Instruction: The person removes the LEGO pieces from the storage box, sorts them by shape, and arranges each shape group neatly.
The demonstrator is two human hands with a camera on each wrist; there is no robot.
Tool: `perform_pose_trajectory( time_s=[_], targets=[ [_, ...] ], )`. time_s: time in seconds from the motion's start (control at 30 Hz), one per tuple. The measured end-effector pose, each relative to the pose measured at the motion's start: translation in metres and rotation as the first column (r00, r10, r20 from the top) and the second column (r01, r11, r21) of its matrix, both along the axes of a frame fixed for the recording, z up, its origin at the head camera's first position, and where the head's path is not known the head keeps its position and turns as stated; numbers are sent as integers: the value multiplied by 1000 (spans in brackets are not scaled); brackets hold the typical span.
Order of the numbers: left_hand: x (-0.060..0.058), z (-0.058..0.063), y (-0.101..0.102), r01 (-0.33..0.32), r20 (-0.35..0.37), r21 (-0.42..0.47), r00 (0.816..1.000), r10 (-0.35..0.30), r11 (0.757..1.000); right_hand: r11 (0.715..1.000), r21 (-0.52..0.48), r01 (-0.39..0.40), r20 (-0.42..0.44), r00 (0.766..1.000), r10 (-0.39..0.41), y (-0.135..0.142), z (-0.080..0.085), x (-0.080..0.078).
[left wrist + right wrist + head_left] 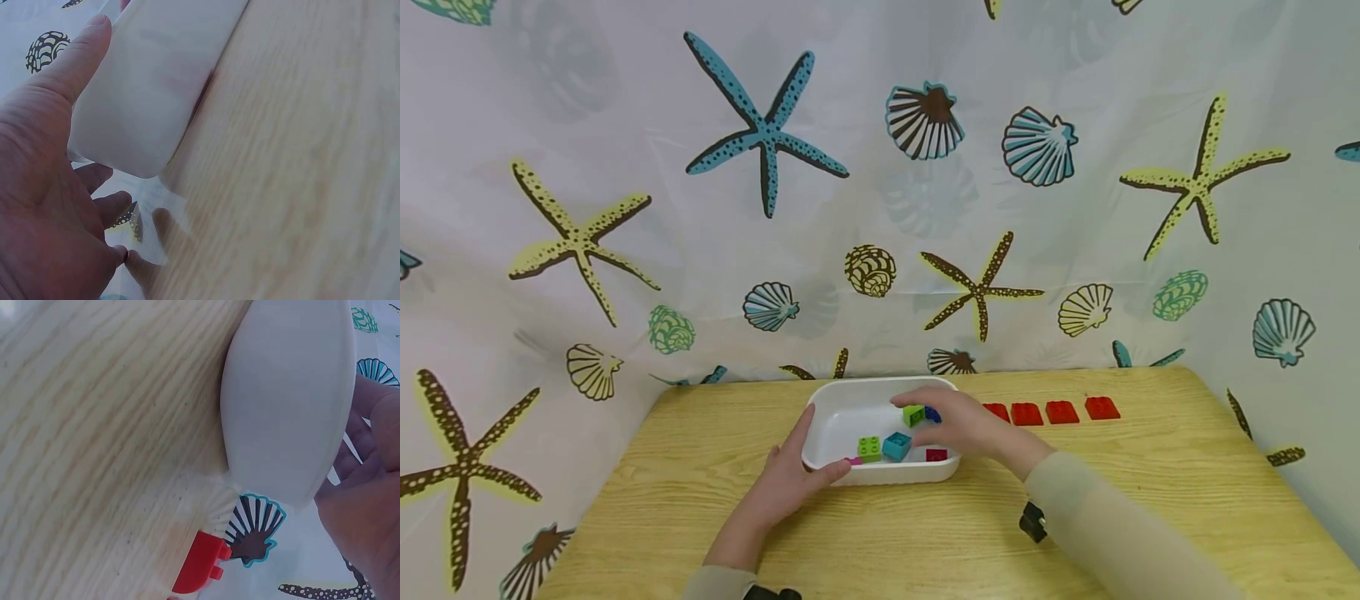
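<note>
A white plastic tub [880,473] sits on the wooden table with several toy building bricks inside. My left hand [786,482] holds the tub at its left end, thumb along the front rim and fingers around the side; the left wrist view shows the thumb against the tub wall. Over the tub's right end is my right hand [951,423], fingers and thumb spread apart around a lime green brick [913,415]. A dark blue brick [932,414] is partly hidden under that hand. Nearby in the tub lie another lime brick [869,449], a teal brick [897,447] and a dark red brick [936,455].
Right of the tub, several red bricks [1062,412] stand in a row along the back of the table [1150,483]. A bit of a pink brick [853,460] shows by the left thumb. A curtain [820,275] printed with starfish and shells hangs behind.
</note>
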State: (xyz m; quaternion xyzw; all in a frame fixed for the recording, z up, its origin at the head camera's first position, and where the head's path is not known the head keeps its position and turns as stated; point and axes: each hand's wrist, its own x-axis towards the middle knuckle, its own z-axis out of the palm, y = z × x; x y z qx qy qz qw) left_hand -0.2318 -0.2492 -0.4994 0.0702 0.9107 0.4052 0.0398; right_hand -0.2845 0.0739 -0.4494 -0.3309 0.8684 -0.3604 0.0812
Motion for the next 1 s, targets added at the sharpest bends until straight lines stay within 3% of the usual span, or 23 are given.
perform_pose_trajectory(
  time_s=[0.37,0.6,1.0],
  targets=[
    [2,2,0,-1,2,2,1000,1,1000,997,63,-40,-23,999,42,-11,-4,-3],
    [2,3,0,5,0,2,1000,-5,1000,989,144,-46,-104,993,61,-18,-3,-3],
    [2,3,0,13,-5,-3,1000,-13,1000,950,311,-18,-179,981,77,-24,-10,-6]
  ],
)
